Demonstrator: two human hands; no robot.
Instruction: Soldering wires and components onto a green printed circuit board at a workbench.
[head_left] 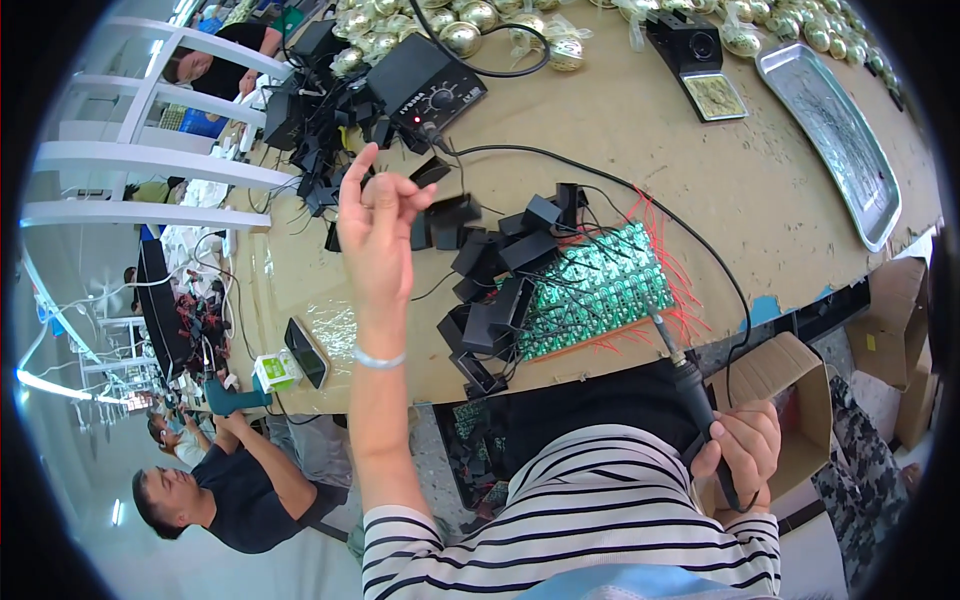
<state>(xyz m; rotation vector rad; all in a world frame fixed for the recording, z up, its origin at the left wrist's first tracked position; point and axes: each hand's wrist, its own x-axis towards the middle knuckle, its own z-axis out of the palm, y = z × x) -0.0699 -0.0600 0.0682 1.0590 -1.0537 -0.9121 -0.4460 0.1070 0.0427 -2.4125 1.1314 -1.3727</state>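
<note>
My left hand (375, 228) is raised above the wooden table (640, 130), fingers loosely curled with the fingertips pinched together; whether it holds anything small I cannot tell. A bracelet sits on that wrist. My right hand (745, 445) is low at the table's near edge, gripping a black soldering iron (690, 385) whose tip points up at the green circuit board panel (590, 290). Red wires and several small black boxes (495, 270) with black leads lie around the panel.
A black soldering station (430, 85) stands at the back, its cable running to the iron. Gold balls (470, 20), a tip stand (695, 55) and a metal tray (835, 130) lie farther back. A phone (305, 352) lies left. Cardboard boxes (800, 400) stand right. Other people sit left.
</note>
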